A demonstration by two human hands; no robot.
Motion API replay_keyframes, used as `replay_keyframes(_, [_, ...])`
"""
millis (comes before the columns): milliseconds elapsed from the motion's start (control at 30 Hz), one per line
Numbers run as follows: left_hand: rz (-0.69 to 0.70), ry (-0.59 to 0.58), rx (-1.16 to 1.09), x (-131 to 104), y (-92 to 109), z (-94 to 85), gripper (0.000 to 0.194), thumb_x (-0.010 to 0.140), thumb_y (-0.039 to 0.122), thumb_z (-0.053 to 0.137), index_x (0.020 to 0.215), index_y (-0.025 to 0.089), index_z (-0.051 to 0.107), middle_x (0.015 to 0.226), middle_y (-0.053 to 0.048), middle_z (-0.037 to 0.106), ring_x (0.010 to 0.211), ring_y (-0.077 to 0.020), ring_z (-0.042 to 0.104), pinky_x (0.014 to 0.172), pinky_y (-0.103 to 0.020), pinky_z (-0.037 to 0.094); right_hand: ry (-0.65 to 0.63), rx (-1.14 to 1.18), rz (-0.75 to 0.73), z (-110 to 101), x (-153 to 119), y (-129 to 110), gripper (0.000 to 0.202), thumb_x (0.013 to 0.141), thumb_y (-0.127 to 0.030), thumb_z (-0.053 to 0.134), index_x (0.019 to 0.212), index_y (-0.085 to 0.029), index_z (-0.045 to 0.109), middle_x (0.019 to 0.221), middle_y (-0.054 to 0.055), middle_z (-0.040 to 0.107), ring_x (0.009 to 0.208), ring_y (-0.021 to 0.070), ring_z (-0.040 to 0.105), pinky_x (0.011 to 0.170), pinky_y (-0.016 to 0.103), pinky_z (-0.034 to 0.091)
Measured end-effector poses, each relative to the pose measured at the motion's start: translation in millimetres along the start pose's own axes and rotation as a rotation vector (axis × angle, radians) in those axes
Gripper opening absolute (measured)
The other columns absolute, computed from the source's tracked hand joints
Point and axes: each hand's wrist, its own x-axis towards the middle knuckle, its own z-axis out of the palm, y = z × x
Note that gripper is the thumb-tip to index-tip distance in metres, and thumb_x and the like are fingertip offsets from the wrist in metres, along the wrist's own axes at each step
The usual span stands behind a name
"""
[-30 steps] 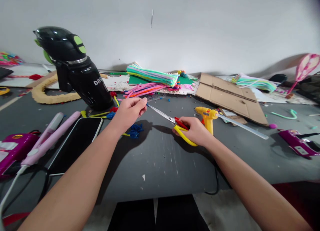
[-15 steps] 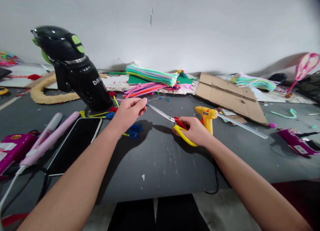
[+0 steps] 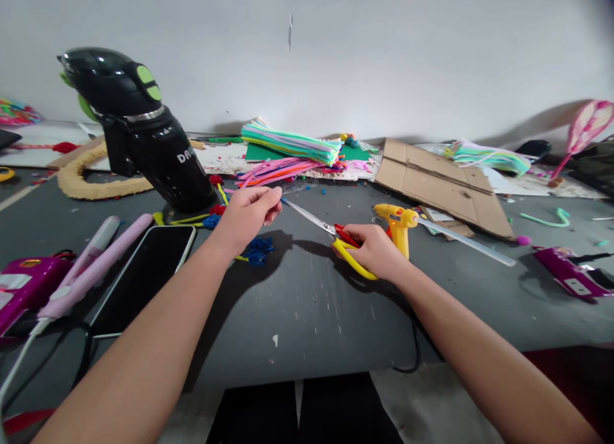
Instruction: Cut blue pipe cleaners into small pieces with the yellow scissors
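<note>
My left hand (image 3: 254,210) is closed in a pinch over the middle of the table. A small blue bit (image 3: 284,201) shows at its fingertips; the rest is hidden by the fingers. My right hand (image 3: 377,249) grips scissors (image 3: 311,218) with red and yellow handles. Their blades look nearly together, and the tips reach the blue bit. Beneath my left wrist lies a blue fuzzy flower-like piece (image 3: 259,251) on a yellow stem. Just behind my right hand, a yellow hot glue gun (image 3: 399,225) has a long clear glue stick in its back.
A black bottle (image 3: 158,150), a phone (image 3: 144,274) and a pink wand-like device (image 3: 103,265) are on the left. Bundled green pipe cleaners (image 3: 292,143) and pink ones (image 3: 278,171) lie along the wall. Cardboard (image 3: 441,185) and a purple device (image 3: 573,274) are on the right.
</note>
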Motion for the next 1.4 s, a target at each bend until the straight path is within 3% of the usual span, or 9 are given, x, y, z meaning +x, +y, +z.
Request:
replay_keyframes(167, [0.01, 0.014, -0.004, 0.9, -1.3, -0.6, 0.033, 0.086, 0.035, 0.06, 0.058, 0.016, 0.056, 0.052, 0.0, 0.045, 0.049, -0.0091, 0.041, 0.048, -0.024, 0.032, 0.037, 0.084, 0.059, 0.8, -0.6, -3.9, 0.029, 0.078, -0.039, 0.062, 0.064, -0.019, 0.046, 0.06, -0.004, 0.042, 0.06, 0.0112, 0.035, 0.055, 0.028, 0.026])
replay_keyframes(367, [0.031, 0.018, -0.025, 1.4, -2.9, -1.6, 0.032, 0.085, 0.034, 0.061, 0.059, 0.016, 0.057, 0.054, 0.0, 0.046, 0.05, -0.0088, 0.041, 0.049, -0.024, 0.032, -0.01, 0.189, 0.082, -2.5, -0.6, -4.8, 0.027, 0.078, -0.043, 0.064, 0.072, -0.019, 0.052, 0.069, 0.0, 0.056, 0.065, 0.014, 0.046, 0.058, 0.028, 0.033])
replay_keyframes(667, [0.058, 0.034, 0.003, 2.7, -1.4, -2.5, 0.028, 0.084, 0.032, 0.061, 0.062, 0.016, 0.057, 0.058, -0.001, 0.048, 0.053, -0.0092, 0.044, 0.049, -0.023, 0.034, 0.017, 0.039, 0.019, -1.0, 1.2, 2.7, 0.029, 0.078, -0.04, 0.062, 0.064, -0.02, 0.046, 0.061, -0.004, 0.039, 0.06, 0.0112, 0.033, 0.056, 0.028, 0.024])
replay_keyframes(900, [0.066, 0.03, 0.018, 2.1, -2.3, -3.3, 0.028, 0.084, 0.032, 0.062, 0.063, 0.016, 0.058, 0.059, 0.0, 0.049, 0.053, -0.0087, 0.044, 0.05, -0.023, 0.035, -0.022, 0.094, 0.051, -2.4, 0.8, 0.0, 0.027, 0.076, -0.043, 0.064, 0.069, -0.02, 0.052, 0.062, -0.001, 0.048, 0.061, 0.0126, 0.036, 0.056, 0.029, 0.026])
replay_keyframes(1400, [0.089, 0.024, 0.042, 3.2, -4.3, -5.1, 0.024, 0.085, 0.029, 0.061, 0.066, 0.015, 0.059, 0.062, -0.001, 0.052, 0.055, -0.0088, 0.045, 0.053, -0.023, 0.035, -0.026, 0.073, 0.015, -2.7, 1.0, 2.2, 0.032, 0.078, -0.044, 0.063, 0.065, -0.02, 0.045, 0.062, -0.003, 0.041, 0.06, 0.011, 0.031, 0.055, 0.028, 0.024])
